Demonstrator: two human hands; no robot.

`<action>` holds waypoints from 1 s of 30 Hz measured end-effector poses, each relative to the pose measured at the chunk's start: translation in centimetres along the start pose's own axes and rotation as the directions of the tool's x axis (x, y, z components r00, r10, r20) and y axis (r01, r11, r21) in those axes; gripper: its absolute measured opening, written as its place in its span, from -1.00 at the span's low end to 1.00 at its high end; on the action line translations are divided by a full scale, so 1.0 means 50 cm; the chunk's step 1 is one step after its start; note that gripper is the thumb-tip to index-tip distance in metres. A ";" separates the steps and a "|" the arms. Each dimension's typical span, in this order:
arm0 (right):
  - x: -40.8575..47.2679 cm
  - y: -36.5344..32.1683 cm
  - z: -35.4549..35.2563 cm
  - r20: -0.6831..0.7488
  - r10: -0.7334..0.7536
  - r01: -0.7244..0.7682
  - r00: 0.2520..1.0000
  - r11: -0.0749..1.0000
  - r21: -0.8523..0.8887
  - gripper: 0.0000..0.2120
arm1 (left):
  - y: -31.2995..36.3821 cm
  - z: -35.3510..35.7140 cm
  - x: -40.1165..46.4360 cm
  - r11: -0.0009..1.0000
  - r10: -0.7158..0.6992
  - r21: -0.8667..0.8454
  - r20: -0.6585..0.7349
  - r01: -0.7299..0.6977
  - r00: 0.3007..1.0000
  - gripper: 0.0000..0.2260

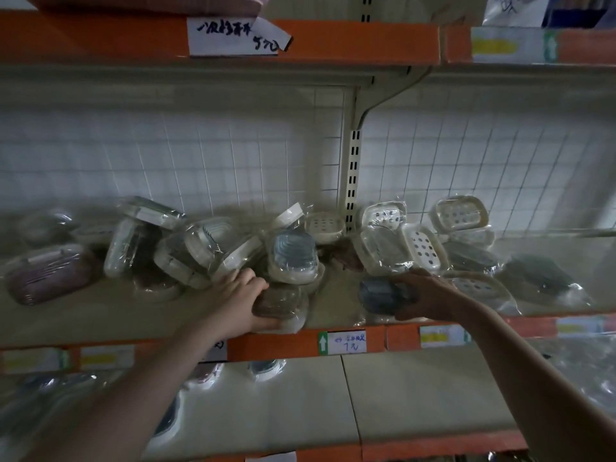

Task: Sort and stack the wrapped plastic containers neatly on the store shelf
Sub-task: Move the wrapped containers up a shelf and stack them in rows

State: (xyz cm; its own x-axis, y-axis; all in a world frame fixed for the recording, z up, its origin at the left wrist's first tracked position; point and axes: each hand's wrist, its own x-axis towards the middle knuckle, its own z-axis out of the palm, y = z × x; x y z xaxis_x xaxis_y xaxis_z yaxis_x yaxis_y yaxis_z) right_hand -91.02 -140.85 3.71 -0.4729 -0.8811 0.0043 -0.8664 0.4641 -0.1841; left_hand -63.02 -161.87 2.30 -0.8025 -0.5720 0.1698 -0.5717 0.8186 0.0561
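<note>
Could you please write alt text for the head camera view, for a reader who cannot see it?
A person's left hand grips a brown wrapped container and the right hand grips a dark blue one at the front of a shelf piled with jumbled wrapped containers.

Dim light here, everything grey and murky. Straight ahead stands a cream slotted metal upright post [352,168], the anchor of this shelving. On both sides of it runs a white wire grid back panel [200,155]. From its top a curved cream bracket [383,101] reaches right, under an orange-edged upper shelf [333,41] carrying a handwritten white paper label [233,36]. Below the post, another orange shelf edge [283,345] bears a small white price tag with a green arrow [341,342].
</note>
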 end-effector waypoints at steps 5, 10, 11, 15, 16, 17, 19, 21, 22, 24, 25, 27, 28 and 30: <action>0.017 0.006 -0.008 0.014 -0.037 0.038 0.999 0.994 -0.104 -0.13 | 0.046 0.000 -0.009 0.948 -0.098 -0.287 0.153 0.139 0.983 -0.09; 0.018 -0.010 0.003 -0.036 -0.015 0.014 0.999 0.999 -0.035 -0.08 | 0.062 -0.029 -0.017 0.964 -0.100 -0.210 0.278 0.162 0.955 -0.31; 0.017 -0.016 0.009 -0.054 -0.021 0.021 0.998 1.000 -0.003 -0.08 | 0.058 -0.034 -0.019 0.966 -0.086 -0.206 0.306 0.154 0.948 -0.29; 0.020 -0.036 0.027 -0.089 -0.066 0.076 0.994 0.991 0.114 -0.11 | 0.049 -0.047 -0.037 0.976 -0.059 -0.179 0.324 0.123 0.944 -0.19; 0.021 -0.042 0.028 -0.099 -0.089 0.101 0.991 0.986 0.132 -0.13 | 0.050 -0.047 -0.041 0.981 -0.070 -0.149 0.315 0.122 0.947 -0.13; 0.020 -0.048 0.028 -0.110 -0.108 0.123 0.988 0.982 0.140 -0.14 | 0.052 -0.047 -0.046 0.985 -0.091 -0.115 0.296 0.130 0.951 -0.09; 0.016 -0.057 0.024 -0.127 -0.127 0.141 0.984 0.985 0.103 -0.14 | 0.059 -0.043 -0.057 0.985 -0.144 -0.063 0.239 0.163 0.960 -0.08; 0.007 -0.063 0.019 -0.161 -0.149 0.155 0.976 0.988 0.022 -0.16 | 0.069 -0.036 -0.071 0.965 -0.205 -0.123 0.212 0.234 0.956 -0.11; 0.001 -0.065 0.016 -0.188 -0.157 0.158 0.969 0.987 -0.013 -0.17 | 0.076 -0.033 -0.080 0.950 -0.230 -0.165 0.202 0.264 0.952 -0.13; -0.015 -0.068 0.013 -0.240 -0.151 0.144 0.959 0.988 -0.047 -0.20 | 0.092 -0.030 -0.097 0.937 -0.268 -0.187 0.160 0.296 0.950 -0.18; -0.023 -0.071 0.011 -0.263 -0.135 0.132 0.955 0.991 -0.031 -0.21 | 0.099 -0.029 -0.106 0.936 -0.286 -0.173 0.129 0.306 0.949 -0.20; -0.043 -0.077 0.008 -0.310 -0.098 0.117 0.946 0.992 0.044 -0.22 | 0.115 -0.030 -0.124 0.929 -0.332 -0.146 0.068 0.339 0.941 -0.22; -0.054 -0.080 0.008 -0.332 -0.082 0.115 0.940 0.990 0.080 -0.23 | 0.122 -0.030 -0.136 0.920 -0.365 -0.137 0.045 0.368 0.930 -0.22; -0.074 -0.087 0.011 -0.350 -0.049 0.098 0.936 0.987 0.124 -0.25 | 0.130 -0.027 -0.156 0.896 -0.428 -0.131 0.001 0.424 0.904 -0.23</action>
State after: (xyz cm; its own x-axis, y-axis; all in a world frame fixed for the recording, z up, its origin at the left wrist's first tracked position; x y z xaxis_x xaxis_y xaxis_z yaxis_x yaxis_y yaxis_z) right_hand -85.41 -139.68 3.94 -0.4559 -0.8154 0.3567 -0.8821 0.3605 -0.3033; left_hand -60.24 -152.04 2.69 -0.4809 -0.8673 0.1285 -0.8303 0.4976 0.2510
